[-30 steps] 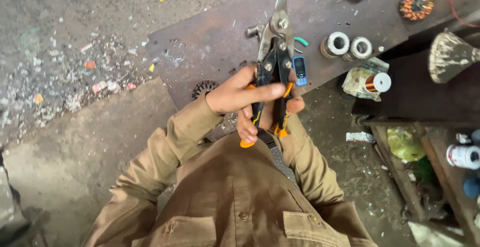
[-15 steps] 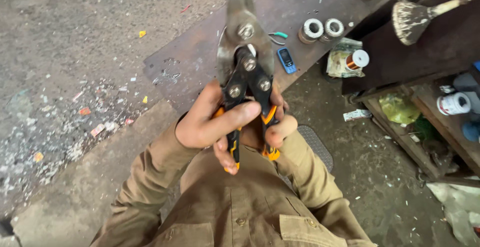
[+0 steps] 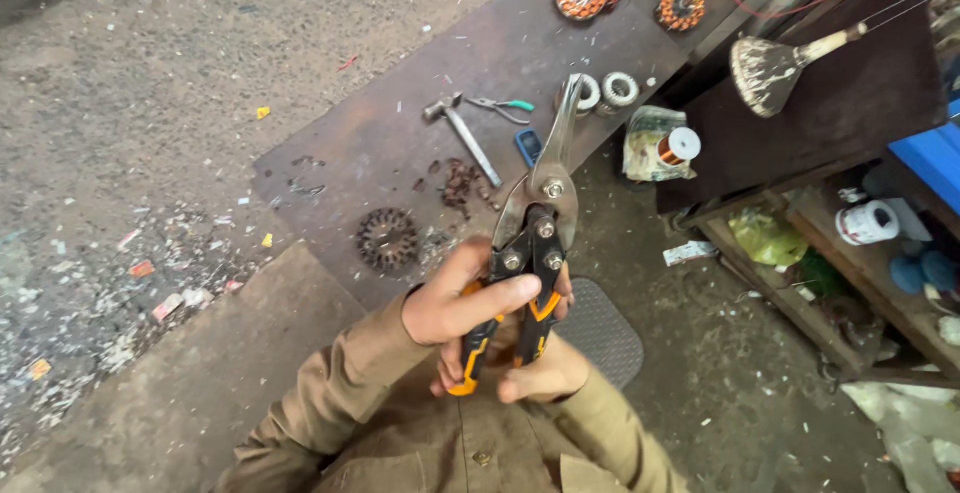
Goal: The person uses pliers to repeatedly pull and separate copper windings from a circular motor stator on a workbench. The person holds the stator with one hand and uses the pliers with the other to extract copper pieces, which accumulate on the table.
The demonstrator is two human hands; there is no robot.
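- A pair of metal snips with black and orange handles (image 3: 530,253) is held upright in front of the person's chest, its grey blades pointing up and away, closed or nearly so.
- The left hand (image 3: 465,303) wraps its fingers over the upper handles, thumb along the side.
- The right hand (image 3: 535,373) cups the lower handle ends from beneath, fingers curled shut on them; its grip is partly hidden.
- Both tan sleeves (image 3: 330,403) bend in close to the body.
- Beyond the blades lies a dark rusty metal sheet (image 3: 390,133) on a gritty floor, with open floor to the left.
- On the sheet: a small hammer (image 3: 462,135), green-handled pliers (image 3: 503,106), a round toothed metal core (image 3: 387,239) and two white rings (image 3: 605,91).
- At right, a low wooden shelf (image 3: 850,283) holds a white tin (image 3: 868,223) and what looks like a green bag.
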